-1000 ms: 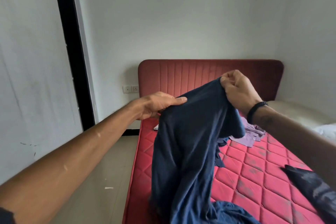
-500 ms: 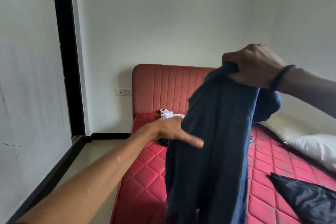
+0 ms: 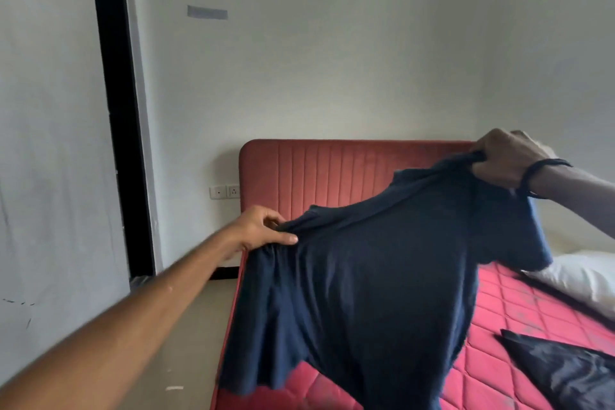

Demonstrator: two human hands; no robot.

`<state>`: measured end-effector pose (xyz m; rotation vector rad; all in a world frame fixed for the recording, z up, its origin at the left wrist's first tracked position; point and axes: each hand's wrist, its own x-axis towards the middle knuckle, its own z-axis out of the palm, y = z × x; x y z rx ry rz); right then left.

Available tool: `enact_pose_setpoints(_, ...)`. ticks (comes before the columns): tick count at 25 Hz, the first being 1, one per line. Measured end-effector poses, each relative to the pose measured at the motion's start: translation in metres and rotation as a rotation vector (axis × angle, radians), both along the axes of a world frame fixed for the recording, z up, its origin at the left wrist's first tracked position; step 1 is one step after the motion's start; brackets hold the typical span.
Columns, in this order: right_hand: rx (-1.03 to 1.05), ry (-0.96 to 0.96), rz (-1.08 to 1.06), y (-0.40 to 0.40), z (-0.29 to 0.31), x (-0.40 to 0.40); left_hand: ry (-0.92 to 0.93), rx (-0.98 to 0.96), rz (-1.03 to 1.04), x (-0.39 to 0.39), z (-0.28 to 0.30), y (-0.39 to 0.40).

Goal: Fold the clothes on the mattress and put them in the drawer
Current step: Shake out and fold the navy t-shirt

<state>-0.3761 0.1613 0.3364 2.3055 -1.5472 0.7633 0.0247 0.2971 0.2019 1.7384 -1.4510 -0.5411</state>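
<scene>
A navy blue T-shirt (image 3: 366, 293) hangs spread out in the air over the red quilted mattress (image 3: 519, 319). My left hand (image 3: 263, 230) pinches one shoulder of it at the left. Higher up at the right, my right hand (image 3: 502, 160), with a black band on the wrist, grips the other shoulder. The shirt's body droops down toward the mattress and hides most of the mattress's near left part. No drawer is in view.
A black garment (image 3: 562, 373) lies on the mattress at the lower right. A white pillow (image 3: 585, 273) rests at the right edge. The red padded headboard (image 3: 326, 173) stands against the white wall. Bare floor (image 3: 186, 343) runs along the bed's left side, by a black door frame (image 3: 119, 110).
My left hand has taken hold of the shirt's left shoulder, and my hands have pulled apart, spreading the shirt wide. The view has tilted upward.
</scene>
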Motion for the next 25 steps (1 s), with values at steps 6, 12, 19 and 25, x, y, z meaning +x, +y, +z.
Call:
enact_pose_setpoints(6, 0.201, -0.228, -0.095, -0.015, -0.022, -0.009, -0.489, 0.165, 0.164, 0.01, 0.071, 0.002)
enact_pose_setpoints(12, 0.606, -0.76, 0.106, -0.023, -0.028, -0.003, -0.129, 0.189, 0.026, 0.0, 0.096, 0.015)
enact_pose_setpoints(19, 0.006, -0.731, 0.149, -0.007, -0.019, 0.002, -0.347, -0.127, 0.517, -0.001, 0.141, 0.007)
enact_pose_setpoints(25, -0.077, -0.601, 0.2, -0.009, 0.027, 0.011, 0.083, -0.387, 0.472, -0.014, 0.2, 0.001)
